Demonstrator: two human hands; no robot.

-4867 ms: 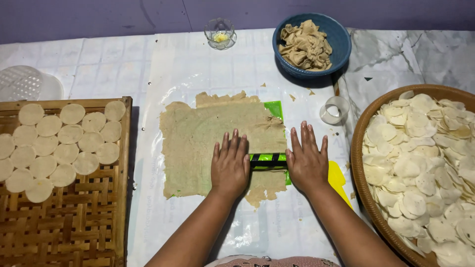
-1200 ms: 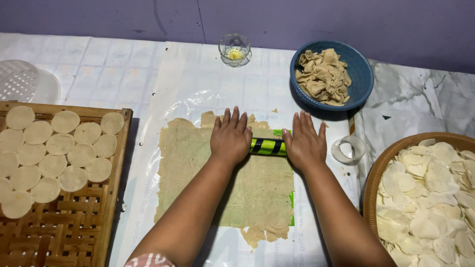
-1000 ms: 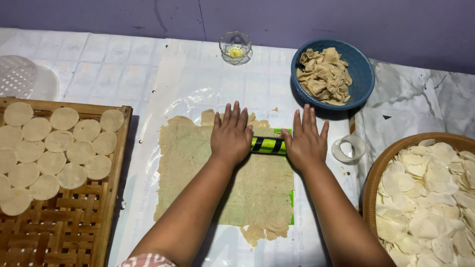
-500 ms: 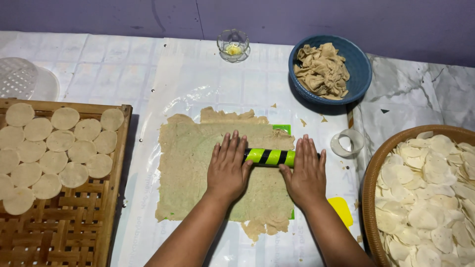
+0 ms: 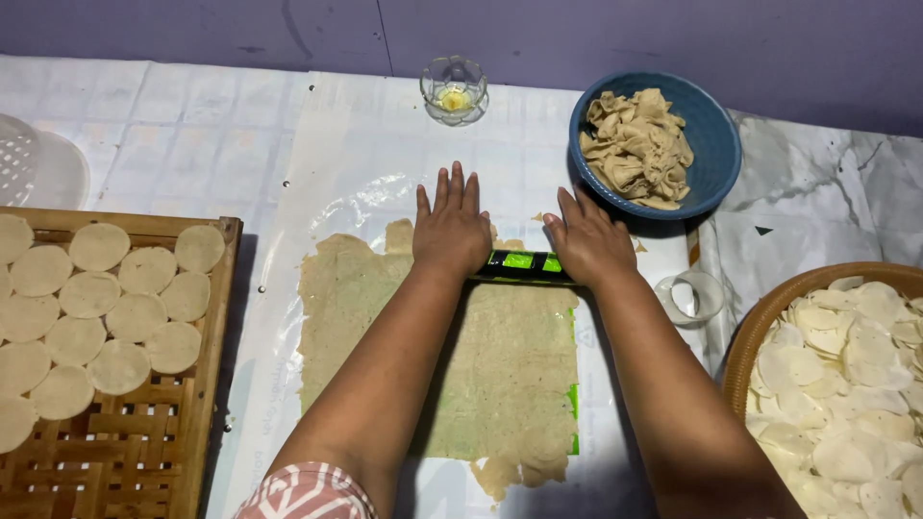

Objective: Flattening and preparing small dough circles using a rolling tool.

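A thin beige dough sheet (image 5: 510,375) lies flat on a clear plastic sheet (image 5: 336,144), over a green mat whose edge (image 5: 574,399) shows on the right. Across the sheet's far end lies a green-and-black striped roller (image 5: 524,262). My left hand (image 5: 450,226) presses flat on the roller's left end, fingers spread. My right hand (image 5: 586,242) presses on its right end. Both arms are stretched forward over the dough.
A blue bowl (image 5: 716,144) of dough scraps stands at the back right. A small glass dish (image 5: 453,89) sits at the back. A slatted bamboo tray (image 5: 125,452) with several round dough discs is left. A woven basket (image 5: 760,317) of discs is right, with a round cutter ring (image 5: 694,296) beside it.
My hands have pushed the roller away from me to the far end of the dough sheet, after drawing it back toward the middle half a second ago.
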